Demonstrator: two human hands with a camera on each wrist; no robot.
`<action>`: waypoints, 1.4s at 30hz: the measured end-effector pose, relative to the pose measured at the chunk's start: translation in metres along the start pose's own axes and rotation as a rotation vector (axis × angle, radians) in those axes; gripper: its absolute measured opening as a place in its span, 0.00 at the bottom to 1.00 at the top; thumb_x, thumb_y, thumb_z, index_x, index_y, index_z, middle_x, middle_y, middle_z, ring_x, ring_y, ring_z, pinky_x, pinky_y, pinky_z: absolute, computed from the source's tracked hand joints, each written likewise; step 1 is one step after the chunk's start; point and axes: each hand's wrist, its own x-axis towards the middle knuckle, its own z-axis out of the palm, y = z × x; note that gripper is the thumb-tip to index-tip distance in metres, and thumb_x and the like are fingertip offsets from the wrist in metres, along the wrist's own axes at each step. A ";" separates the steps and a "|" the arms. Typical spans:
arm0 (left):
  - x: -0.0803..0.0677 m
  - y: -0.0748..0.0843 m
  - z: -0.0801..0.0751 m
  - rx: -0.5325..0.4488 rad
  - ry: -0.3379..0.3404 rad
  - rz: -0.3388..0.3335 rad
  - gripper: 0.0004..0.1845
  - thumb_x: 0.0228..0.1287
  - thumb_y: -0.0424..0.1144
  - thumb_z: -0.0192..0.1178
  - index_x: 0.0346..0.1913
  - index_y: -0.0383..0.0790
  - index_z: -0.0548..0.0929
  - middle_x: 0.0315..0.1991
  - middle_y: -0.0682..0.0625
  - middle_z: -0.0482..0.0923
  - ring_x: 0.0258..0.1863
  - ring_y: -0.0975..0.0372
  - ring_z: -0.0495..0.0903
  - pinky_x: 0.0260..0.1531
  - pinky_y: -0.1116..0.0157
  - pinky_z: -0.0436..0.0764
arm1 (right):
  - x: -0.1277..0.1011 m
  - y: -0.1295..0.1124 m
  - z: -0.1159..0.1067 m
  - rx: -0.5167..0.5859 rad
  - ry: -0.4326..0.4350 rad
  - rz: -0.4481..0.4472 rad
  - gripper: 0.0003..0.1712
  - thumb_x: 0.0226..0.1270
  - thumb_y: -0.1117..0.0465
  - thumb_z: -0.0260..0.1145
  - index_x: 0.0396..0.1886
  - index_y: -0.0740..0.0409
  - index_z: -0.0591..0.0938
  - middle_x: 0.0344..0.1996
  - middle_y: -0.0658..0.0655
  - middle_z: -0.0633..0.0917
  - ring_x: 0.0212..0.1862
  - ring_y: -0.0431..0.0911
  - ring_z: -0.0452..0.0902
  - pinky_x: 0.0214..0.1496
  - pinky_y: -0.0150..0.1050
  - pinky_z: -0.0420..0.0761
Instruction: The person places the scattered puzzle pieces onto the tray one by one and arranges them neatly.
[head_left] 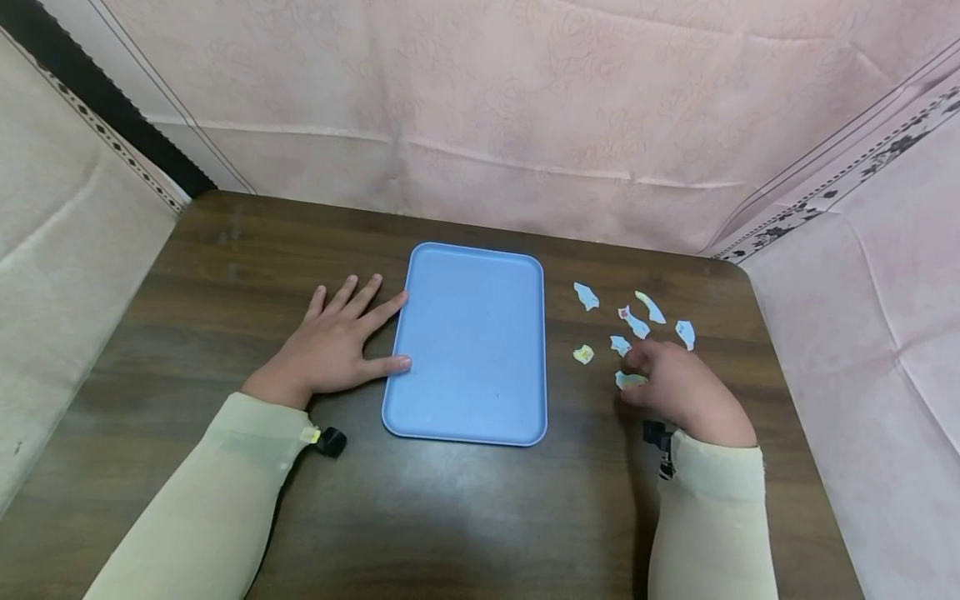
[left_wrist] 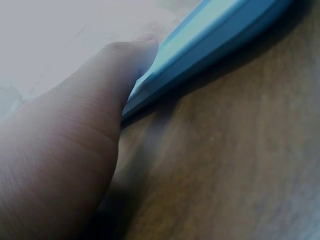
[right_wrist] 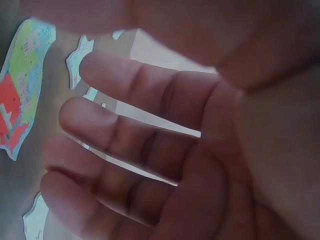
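Note:
A light blue tray (head_left: 470, 346) lies on the wooden table, long side running away from me. My left hand (head_left: 333, 346) is spread flat at its left edge, with the thumb and index fingertip on the rim; the left wrist view shows the thumb (left_wrist: 142, 52) over that rim. Right of the tray lie several small, irregular map-like pieces. My right hand (head_left: 678, 387) is over the nearest of these, a blue and green piece (head_left: 628, 380), fingers loosely bent. In the right wrist view a green and red piece (right_wrist: 22, 90) lies beyond the fingertips, and no piece shows in the palm.
Farther pieces include a pale blue piece (head_left: 587, 297), a curved piece (head_left: 651, 307), a yellowish piece (head_left: 583, 354) and a blue piece (head_left: 686, 334) at the right. Pale patterned cloth (head_left: 487, 100) hangs behind and at both sides of the wooden table (head_left: 465, 517).

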 end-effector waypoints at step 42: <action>0.001 -0.002 0.002 -0.011 0.005 0.002 0.56 0.66 0.92 0.47 0.92 0.79 0.43 0.96 0.50 0.35 0.94 0.40 0.33 0.86 0.26 0.30 | 0.012 0.003 0.012 -0.024 -0.016 -0.010 0.12 0.67 0.63 0.76 0.49 0.58 0.88 0.42 0.56 0.89 0.41 0.50 0.80 0.46 0.47 0.82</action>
